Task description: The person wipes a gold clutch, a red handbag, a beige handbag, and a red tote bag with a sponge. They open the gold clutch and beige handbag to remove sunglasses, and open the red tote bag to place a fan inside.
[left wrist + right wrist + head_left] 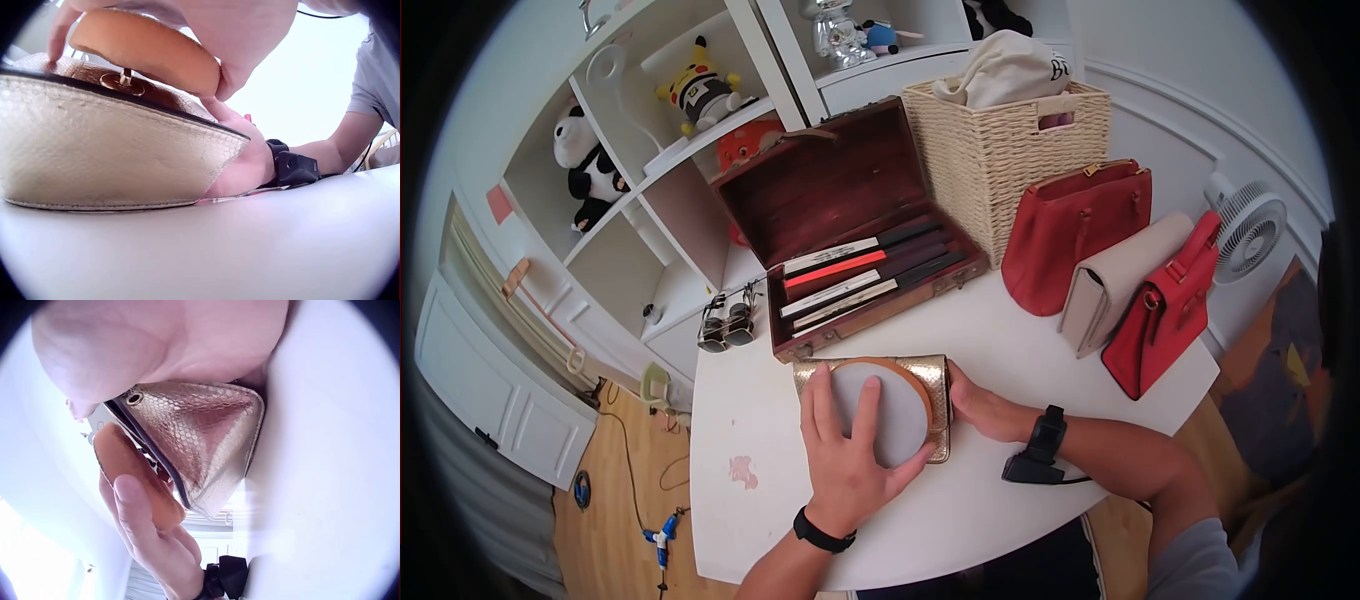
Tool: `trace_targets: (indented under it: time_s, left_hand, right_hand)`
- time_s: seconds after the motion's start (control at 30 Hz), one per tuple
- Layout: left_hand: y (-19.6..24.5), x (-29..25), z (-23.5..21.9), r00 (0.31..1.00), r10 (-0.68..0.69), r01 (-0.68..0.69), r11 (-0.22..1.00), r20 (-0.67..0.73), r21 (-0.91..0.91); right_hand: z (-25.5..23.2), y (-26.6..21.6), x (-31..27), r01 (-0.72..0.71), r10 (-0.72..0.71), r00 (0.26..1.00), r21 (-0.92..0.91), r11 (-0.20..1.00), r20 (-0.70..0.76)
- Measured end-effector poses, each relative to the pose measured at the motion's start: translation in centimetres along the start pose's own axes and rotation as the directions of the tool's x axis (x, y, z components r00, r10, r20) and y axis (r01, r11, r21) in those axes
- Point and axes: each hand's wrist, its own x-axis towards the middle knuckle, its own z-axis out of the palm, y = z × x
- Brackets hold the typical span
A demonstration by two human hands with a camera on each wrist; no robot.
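A gold textured bag (941, 440) (106, 147) (200, 419) lies on the white table. Over it my left hand (850, 480) (244, 31) (156, 550) grips a round disc (902, 420) (144, 53) (119, 447), grey on top with an orange-brown side; fingers spread across the top, thumb at the rim. The disc is tilted above the bag in the left wrist view, with a metal clasp below it. My right hand (990, 408) (240, 159) (156, 344) holds the bag's right side, its fingertips partly hidden.
Behind the bag stands an open dark red case (830, 190) holding several slim boxes. Sunglasses (728, 325) lie left of it. A wicker basket (970, 150), red handbags (1040, 240) (1170, 320), a beige bag (1115, 280) and a white fan (1250, 230) are at the right.
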Motion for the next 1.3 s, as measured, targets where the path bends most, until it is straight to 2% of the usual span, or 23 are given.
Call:
trace_targets:
  time_s: [0.07,0.13,0.23,0.37,0.4,0.47,0.57,0.6,0.67,0.7,0.8,0.9,0.93,0.97,1.03,1.07,1.1,1.13,1.17,1.2,1.23,1.27,1.3]
  left_hand:
    - [0.0,-0.1,0.0,0.999,-0.048,0.048,0.998,-0.005,-0.043]
    - [0.1,-0.1,0.0,0.997,-0.058,0.056,0.997,-0.041,-0.051]
    - [0.2,0.0,-0.2,0.995,-0.070,0.067,0.997,-0.077,-0.048]
    - [0.0,-0.3,-0.7,0.995,-0.069,0.064,0.995,-0.071,-0.070]
    - [0.0,-0.3,-0.8,0.995,-0.067,0.062,0.996,-0.071,-0.070]
    - [0.1,-0.4,-0.8,0.994,0.052,-0.057,0.997,-0.098,-0.046]
    - [0.4,-0.4,-1.0,0.985,0.149,-0.156,0.985,-0.090,-0.074]
    - [0.4,-0.4,-1.2,0.985,0.149,-0.155,0.985,-0.090,-0.074]
    - [0.4,-0.3,-1.5,0.987,0.142,-0.149,0.983,-0.070,-0.106]
    - [0.2,-0.2,-1.6,0.987,0.143,-0.150,0.983,-0.071,-0.106]
    - [-0.8,-0.2,-2.1,0.991,0.108,-0.117,0.985,-0.076,-0.127]
    - [-2.5,-0.4,-1.3,0.960,-0.110,0.057,0.977,-0.257,-0.205]
    - [-3.2,-0.6,-0.8,0.960,-0.110,0.057,0.977,-0.257,-0.205]
    - [-4.0,-0.7,-0.3,0.913,-0.318,0.198,0.894,-0.257,-0.403]
    - [-5.3,-0.6,0.1,0.833,-0.509,0.310,0.753,-0.215,-0.581]
    - [-5.9,-0.4,0.2,0.810,-0.577,0.326,0.591,-0.104,-0.738]
    - [-6.4,-0.3,0.4,0.785,-0.619,0.334,0.397,0.020,-0.855]
    - [-7.0,-0.6,0.8,0.783,-0.622,0.336,0.397,0.019,-0.854]
    - [-7.6,-1.0,1.3,0.769,-0.626,0.354,0.251,0.128,-0.901]
    - [-8.1,-1.3,1.8,0.755,-0.611,0.368,0.097,0.236,-0.925]
    - [-8.2,-1.4,2.1,0.751,-0.591,0.378,0.020,0.294,-0.926]
    - [-8.0,-1.5,2.2,0.750,-0.592,0.378,0.019,0.295,-0.925]
    - [-7.8,-1.5,2.2,0.789,-0.542,0.361,0.028,0.289,-0.932]
  right_hand:
    - [0.1,0.0,-0.1,0.035,-0.035,0.999,-0.049,0.998,0.002]
    - [0.4,0.5,-0.2,-0.020,0.015,0.998,0.082,0.996,0.058]
    - [0.8,-0.1,0.3,0.040,-0.048,0.997,0.109,0.993,0.068]
    - [0.7,-0.1,0.6,-0.001,-0.006,0.998,0.133,0.991,0.055]
    - [0.8,-1.0,0.3,-0.013,0.011,0.999,0.084,0.996,0.031]
    - [0.7,-2.1,0.2,-0.027,0.027,1.000,0.035,0.999,0.007]
    - [0.5,-2.8,0.1,0.121,-0.138,0.990,-0.360,0.925,-0.020]
    - [0.5,-2.7,0.0,0.121,-0.137,0.990,-0.360,0.925,-0.020]
    - [0.3,-2.4,0.0,0.273,-0.318,0.948,-0.557,0.784,0.017]
    - [0.1,-2.3,0.0,0.274,-0.319,0.948,-0.558,0.783,0.017]
    - [-0.3,-2.4,0.3,0.340,-0.357,0.929,-0.617,0.710,0.102]
    - [-0.5,-2.5,0.2,0.342,-0.394,0.918,-0.606,0.719,0.050]
    - [-0.7,-2.3,0.1,0.342,-0.394,0.918,-0.606,0.719,0.050]
    - [-0.8,-1.8,0.0,0.278,-0.347,0.936,-0.490,0.826,-0.053]
    - [-1.1,-0.8,0.2,0.179,-0.208,0.955,-0.147,0.973,-0.212]
    - [-1.3,-0.9,0.1,0.180,-0.208,0.955,-0.146,0.973,-0.211]
    - [-1.7,-1.2,0.1,0.106,-0.096,0.954,0.021,0.994,-0.286]
    - [-1.8,-1.3,0.1,0.039,0.029,0.941,0.193,0.980,-0.338]
    - [-1.7,-1.2,0.2,0.036,0.097,0.920,0.327,0.944,-0.379]
    - [-1.8,-1.1,0.3,0.034,0.098,0.921,0.328,0.944,-0.377]
    - [-1.8,-0.9,0.3,0.076,0.152,0.904,0.501,0.862,-0.399]
    - [-1.9,-0.8,0.2,0.124,0.210,0.888,0.652,0.748,-0.410]
    - [-2.0,-0.9,0.1,0.113,0.223,0.883,0.649,0.752,-0.413]
